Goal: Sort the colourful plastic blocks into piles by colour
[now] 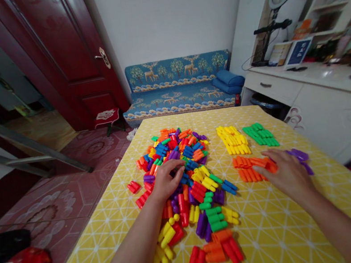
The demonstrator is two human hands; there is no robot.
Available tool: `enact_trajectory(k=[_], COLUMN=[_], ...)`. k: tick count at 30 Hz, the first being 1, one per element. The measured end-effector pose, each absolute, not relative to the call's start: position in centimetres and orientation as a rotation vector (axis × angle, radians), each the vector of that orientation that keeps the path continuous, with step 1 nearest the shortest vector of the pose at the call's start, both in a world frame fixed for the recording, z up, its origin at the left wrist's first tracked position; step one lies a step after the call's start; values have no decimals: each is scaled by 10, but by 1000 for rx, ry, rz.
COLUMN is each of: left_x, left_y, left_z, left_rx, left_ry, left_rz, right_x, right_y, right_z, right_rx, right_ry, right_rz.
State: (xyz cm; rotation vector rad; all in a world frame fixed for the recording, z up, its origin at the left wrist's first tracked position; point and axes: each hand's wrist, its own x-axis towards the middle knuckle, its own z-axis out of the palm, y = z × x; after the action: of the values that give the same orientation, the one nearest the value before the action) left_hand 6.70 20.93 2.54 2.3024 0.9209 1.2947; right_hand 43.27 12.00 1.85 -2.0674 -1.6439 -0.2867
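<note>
The person's left grip [170,177] is reaching into the mixed heap of bullet-shaped plastic blocks [199,190], which is spreading over the left and middle of the bench [274,227]; its thumb and forefinger are standing apart, but its far fingertips are not showing clearly, so I cannot tell whether it is grasping a piece. The right grip [275,168] is hovering at the right end of the orange blocks [246,169], its fingers and thumb curving about the last one; whether it is clasping that piece or only touching it, I cannot tell. Behind these, yellow blocks [233,140] are lying in a close group, with green blocks [260,136] sitting just to their right. Purple blocks [298,156] are lying right beside the right grip. A blue patterned sofa [183,96] is standing beyond the bench.
</note>
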Motion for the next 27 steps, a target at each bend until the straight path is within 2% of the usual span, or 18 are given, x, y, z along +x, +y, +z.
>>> enact_trajectory(k=[8, 17, 27], left_x=[68, 68, 69], left_y=[210, 209, 208], left_z=[26, 28, 30], left_rx=[2311, 2300, 2299], left_ry=[924, 938, 927], left_rz=[1299, 1279, 1297], right_x=[376, 358, 375], right_y=[132, 146, 148], right_z=[17, 19, 11], right_rx=[-2398, -2427, -2312], right_ry=[-1557, -1555, -1622], right_rz=[-188, -388, -437])
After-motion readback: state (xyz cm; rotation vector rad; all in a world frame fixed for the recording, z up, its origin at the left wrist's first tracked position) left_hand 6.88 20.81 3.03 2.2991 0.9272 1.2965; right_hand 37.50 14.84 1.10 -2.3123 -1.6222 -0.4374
